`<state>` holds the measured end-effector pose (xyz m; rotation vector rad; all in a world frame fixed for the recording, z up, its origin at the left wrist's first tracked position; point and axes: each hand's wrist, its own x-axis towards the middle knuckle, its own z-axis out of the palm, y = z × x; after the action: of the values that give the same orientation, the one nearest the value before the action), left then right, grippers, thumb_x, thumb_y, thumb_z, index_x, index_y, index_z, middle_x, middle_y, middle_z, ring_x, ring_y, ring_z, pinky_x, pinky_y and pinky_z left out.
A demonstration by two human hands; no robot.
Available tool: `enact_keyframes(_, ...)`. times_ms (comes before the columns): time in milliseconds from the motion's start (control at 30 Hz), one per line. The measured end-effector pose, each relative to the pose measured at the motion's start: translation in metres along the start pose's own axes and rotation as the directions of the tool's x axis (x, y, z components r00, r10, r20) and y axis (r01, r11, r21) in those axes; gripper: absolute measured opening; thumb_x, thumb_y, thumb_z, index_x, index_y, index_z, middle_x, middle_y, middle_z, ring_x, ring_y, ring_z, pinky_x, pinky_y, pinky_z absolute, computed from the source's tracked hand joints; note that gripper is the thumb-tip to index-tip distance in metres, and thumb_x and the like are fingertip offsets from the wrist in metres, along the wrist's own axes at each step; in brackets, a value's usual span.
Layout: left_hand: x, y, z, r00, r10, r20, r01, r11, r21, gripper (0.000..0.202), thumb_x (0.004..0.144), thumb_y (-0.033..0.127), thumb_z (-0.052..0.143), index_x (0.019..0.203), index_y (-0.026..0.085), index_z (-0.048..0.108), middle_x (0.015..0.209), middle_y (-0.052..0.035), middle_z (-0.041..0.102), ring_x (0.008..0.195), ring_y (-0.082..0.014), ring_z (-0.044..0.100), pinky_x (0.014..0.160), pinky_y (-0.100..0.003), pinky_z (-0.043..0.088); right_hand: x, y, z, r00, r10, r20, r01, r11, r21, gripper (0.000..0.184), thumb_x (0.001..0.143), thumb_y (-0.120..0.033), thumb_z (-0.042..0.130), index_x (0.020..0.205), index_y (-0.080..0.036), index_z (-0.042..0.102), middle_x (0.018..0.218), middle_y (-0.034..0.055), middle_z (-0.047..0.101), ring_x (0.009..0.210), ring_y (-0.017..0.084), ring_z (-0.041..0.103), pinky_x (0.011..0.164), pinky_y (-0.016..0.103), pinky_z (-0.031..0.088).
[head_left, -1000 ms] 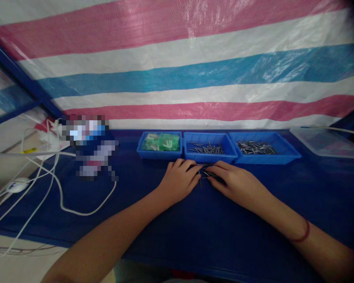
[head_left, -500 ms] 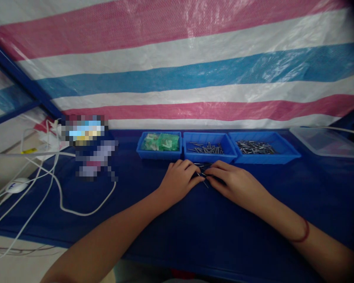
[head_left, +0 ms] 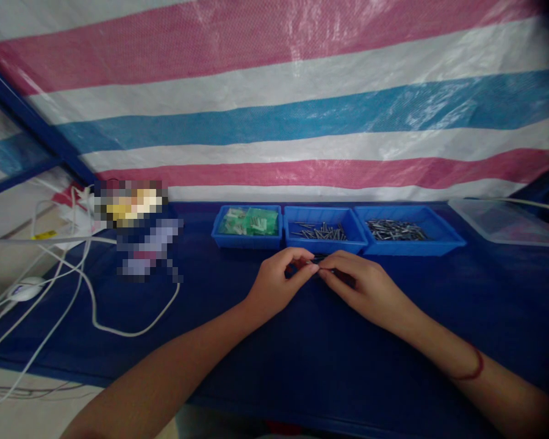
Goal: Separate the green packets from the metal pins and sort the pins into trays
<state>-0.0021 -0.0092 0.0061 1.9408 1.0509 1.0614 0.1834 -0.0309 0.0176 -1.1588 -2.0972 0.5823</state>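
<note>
Steady your bare left hand and bare right hand over the dark-blue counter; both grips pinched narrow, contents unclear.

3 bins abreast on table, packets in left bin, metal pins in other 2, cables far left, left hand and right hand in front

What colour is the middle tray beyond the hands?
Blue: the middle tray shows in the head view.
</note>
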Motion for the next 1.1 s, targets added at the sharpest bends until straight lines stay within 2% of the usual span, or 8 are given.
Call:
enact_keyframes(100,0.0,0.001,0.0,0.999,-0.043,-0.005,0.043,0.997,-0.07,0.014,0.086,0.03,0.061,0.092,0.017,0.065,0.086,-0.0008,0.068,0.077,-0.0128,0.061,0.07,-0.023,0.044,0.0,0.0,0.002,0.999,0.043,-0.02,-0.042,0.997,0.064,0.017,0.092,-0.026,0.049,0.088,-0.021,0.065,0.088,0.0043,0.065,0.082,0.017,0.06,0.073,0.03,0.047)
enact_keyframes(233,0.0,0.003,-0.001,0.998,-0.068,-0.004,0.067,0.989,-0.128,0.014,0.086,0.03,0.06,0.091,0.017,0.065,0.086,-0.0016,0.068,0.077,-0.013,0.061,0.069,-0.023,0.045,-0.001,0.003,0.004,0.984,0.161,-0.073,-0.147,0.975,0.166,0.018,0.088,-0.035,0.055,0.09,-0.022,0.067,0.087,0.0048,0.066,0.08,0.019,0.061,0.071,0.032,0.047)
enact_keyframes(367,-0.001,0.004,0.0,0.998,-0.065,0.017,0.067,0.99,-0.125,0.014,0.085,0.029,0.06,0.091,0.016,0.065,0.086,-0.0025,0.068,0.077,-0.0132,0.061,0.069,-0.023,0.045,0.0,0.003,0.003,0.956,0.272,-0.11,-0.227,0.923,0.312,0.022,0.083,-0.043,0.061,0.086,-0.022,0.067,0.083,0.0039,0.067,0.072,0.017,0.06,0.063,0.03,0.048)
enact_keyframes(467,-0.002,0.003,0.001,0.997,-0.053,0.06,0.06,0.992,-0.113,0.014,0.086,0.028,0.06,0.09,0.016,0.065,0.087,-0.0031,0.068,0.078,-0.0136,0.061,0.069,-0.023,0.044,0.002,-0.001,0.001,0.943,0.311,-0.121,-0.245,0.891,0.382,0.025,0.079,-0.046,0.064,0.082,-0.022,0.067,0.075,0.0019,0.065,0.065,0.015,0.058,0.058,0.028,0.048)
enact_keyframes(567,-0.001,0.002,0.001,0.994,-0.043,0.102,0.055,0.992,-0.117,0.015,0.086,0.029,0.06,0.091,0.016,0.065,0.086,-0.003,0.069,0.078,-0.0137,0.061,0.068,-0.024,0.044,0.003,-0.006,0.001,0.939,0.322,-0.123,-0.246,0.876,0.415,0.025,0.078,-0.047,0.065,0.08,-0.022,0.066,0.07,0.0006,0.064,0.062,0.015,0.058,0.056,0.027,0.049)
enact_keyframes(767,-0.002,0.001,0.0,0.993,-0.04,0.109,0.051,0.994,-0.101,0.015,0.085,0.031,0.062,0.092,0.017,0.064,0.089,-0.003,0.069,0.08,-0.0144,0.062,0.071,-0.024,0.046,0.001,-0.008,0.002,0.937,0.31,-0.158,-0.218,0.878,0.427,0.023,0.08,-0.044,0.064,0.08,-0.022,0.064,0.072,0.0014,0.066,0.063,0.015,0.06,0.059,0.026,0.052)
enact_keyframes(967,-0.003,0.001,0.001,0.984,-0.008,0.178,0.022,0.997,-0.075,0.025,0.089,0.032,0.057,0.107,0.016,0.062,0.094,-0.0039,0.07,0.083,-0.0148,0.063,0.073,-0.025,0.047,0.0,-0.005,0.004,0.957,0.24,-0.163,-0.169,0.917,0.361,0.018,0.083,-0.039,0.061,0.082,-0.021,0.064,0.075,0.0018,0.066,0.065,0.015,0.061,0.059,0.027,0.051)
enact_keyframes(1100,-0.002,0.001,-0.001,0.985,0.025,0.173,-0.02,0.999,-0.031,0.022,0.09,0.032,0.054,0.098,0.016,0.067,0.093,-0.0048,0.069,0.079,-0.0144,0.062,0.072,-0.024,0.047,0.0,-0.006,0.002,0.964,0.208,-0.163,-0.14,0.925,0.353,0.015,0.083,-0.035,0.061,0.085,-0.022,0.066,0.076,0.0013,0.065,0.065,0.014,0.06,0.06,0.026,0.05)
